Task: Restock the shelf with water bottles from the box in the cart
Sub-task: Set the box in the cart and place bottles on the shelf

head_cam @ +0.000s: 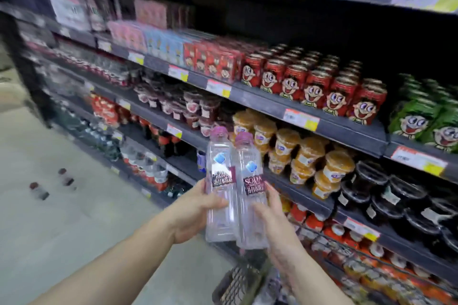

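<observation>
Both hands hold clear bottles upright — left hand (192, 210) one bottle (220, 188), right hand (277, 225) another (251, 195).

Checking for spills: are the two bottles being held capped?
Capped. Both bottles, left bottle and right bottle, carry pink caps on their necks.

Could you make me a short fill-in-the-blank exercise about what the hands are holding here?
1. The left hand and right hand hold ____ bottles between them.
2. The bottle caps are ____ in colour.
3. The cans with a cartoon face sit on a shelf ____ the bottles.

Missing words: two; pink; above
</observation>
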Tool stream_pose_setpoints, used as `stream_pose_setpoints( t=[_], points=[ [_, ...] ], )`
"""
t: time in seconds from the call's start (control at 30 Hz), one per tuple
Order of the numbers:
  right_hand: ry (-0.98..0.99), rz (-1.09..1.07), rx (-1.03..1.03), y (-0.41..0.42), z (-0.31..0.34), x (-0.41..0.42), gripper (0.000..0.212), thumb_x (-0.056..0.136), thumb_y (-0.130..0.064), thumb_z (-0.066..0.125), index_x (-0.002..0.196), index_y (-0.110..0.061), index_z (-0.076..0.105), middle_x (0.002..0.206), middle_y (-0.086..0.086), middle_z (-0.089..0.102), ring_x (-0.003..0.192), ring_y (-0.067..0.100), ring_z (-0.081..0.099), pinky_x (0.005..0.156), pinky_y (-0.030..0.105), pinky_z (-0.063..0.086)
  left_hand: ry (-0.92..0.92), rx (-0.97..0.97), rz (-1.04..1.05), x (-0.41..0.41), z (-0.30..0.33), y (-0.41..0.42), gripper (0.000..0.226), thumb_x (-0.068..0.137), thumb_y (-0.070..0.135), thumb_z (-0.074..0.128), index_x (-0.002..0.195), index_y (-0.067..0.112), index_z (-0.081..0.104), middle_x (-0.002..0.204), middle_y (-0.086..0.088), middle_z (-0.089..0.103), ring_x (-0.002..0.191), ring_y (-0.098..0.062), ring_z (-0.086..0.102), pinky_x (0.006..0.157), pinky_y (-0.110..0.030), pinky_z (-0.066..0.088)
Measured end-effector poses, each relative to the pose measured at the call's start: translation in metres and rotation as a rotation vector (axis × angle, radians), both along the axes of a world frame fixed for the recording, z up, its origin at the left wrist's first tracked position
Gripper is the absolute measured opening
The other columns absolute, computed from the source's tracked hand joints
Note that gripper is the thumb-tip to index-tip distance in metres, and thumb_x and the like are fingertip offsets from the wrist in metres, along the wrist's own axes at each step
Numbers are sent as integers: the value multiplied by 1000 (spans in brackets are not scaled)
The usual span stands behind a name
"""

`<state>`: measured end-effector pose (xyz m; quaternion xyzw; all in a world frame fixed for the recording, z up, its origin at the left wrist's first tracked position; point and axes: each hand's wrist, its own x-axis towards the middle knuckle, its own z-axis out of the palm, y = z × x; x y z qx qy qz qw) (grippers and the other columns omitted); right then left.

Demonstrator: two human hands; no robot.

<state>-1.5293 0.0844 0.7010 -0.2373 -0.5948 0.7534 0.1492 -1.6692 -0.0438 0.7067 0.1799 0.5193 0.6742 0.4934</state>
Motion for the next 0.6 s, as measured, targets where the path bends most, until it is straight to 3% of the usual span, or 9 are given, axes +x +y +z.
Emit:
stream_pose_setpoints(
  t=[0.07, 0.13, 0.23, 0.3, 0.37, 0.47, 0.6],
  points=[
    [-1, 18, -11, -24, 4, -32, 50, 87, -21, 62, 130, -40, 45, 126, -3, 64, 108, 16, 67, 85, 36, 56, 5, 13, 5, -29, 3, -32, 57, 68, 0, 63, 124, 8, 58, 122, -18, 68, 104, -34, 68, 79, -44, 58],
    [1, 24, -8, -54, 4, -68, 63, 78, -27, 74, 134, -37, 45, 126, -3, 65, 115, 21, 64, 103, 46, 46, 10, 24, -9, -62, 6, -66, 52, 69, 3, 63, 121, 10, 62, 115, -15, 72, 100, -30, 71, 78, -43, 58],
    [-23, 42, -46, -101, 6, -124, 101, 53, -38, 90, 140, -20, 44, 120, 6, 70, 116, 28, 63, 106, 52, 42, -31, -16, 28, -118, 6, -114, 56, 67, 8, 65, 123, 8, 62, 112, -16, 73, 96, -32, 72, 80, -47, 57],
    [-28, 106, -159, -130, 11, -155, 76, 63, -22, 82, 132, -7, 53, 120, 20, 67, 114, 39, 62, 97, 56, 47, -27, -26, 5, -148, 9, -141, 54, 73, 16, 68, 126, 7, 63, 123, -23, 67, 111, -40, 65, 96, -58, 49],
    [-37, 165, -202, -151, 14, -180, 61, 67, -14, 75, 124, 1, 59, 121, 26, 65, 112, 44, 61, 93, 57, 47, -35, -9, -9, -174, 14, -160, 49, 79, 20, 71, 126, 6, 63, 126, -25, 64, 117, -45, 60, 103, -61, 43],
    [-49, 203, -250, -173, 16, -223, 65, 66, -11, 76, 127, -1, 57, 122, 24, 65, 114, 41, 61, 99, 53, 48, -42, -23, 52, -220, 14, -186, 45, 78, 11, 72, 122, 5, 63, 115, -23, 71, 102, -41, 69, 93, -55, 52],
    [-121, 242, -205, -165, 11, -244, 64, 72, -6, 72, 133, -9, 51, 123, 19, 66, 116, 38, 62, 102, 53, 46, -1, -11, 56, -241, 14, -186, 71, 57, 17, 85, 123, 9, 60, 116, -23, 70, 106, -44, 67, 98, -60, 48]
  ],
)
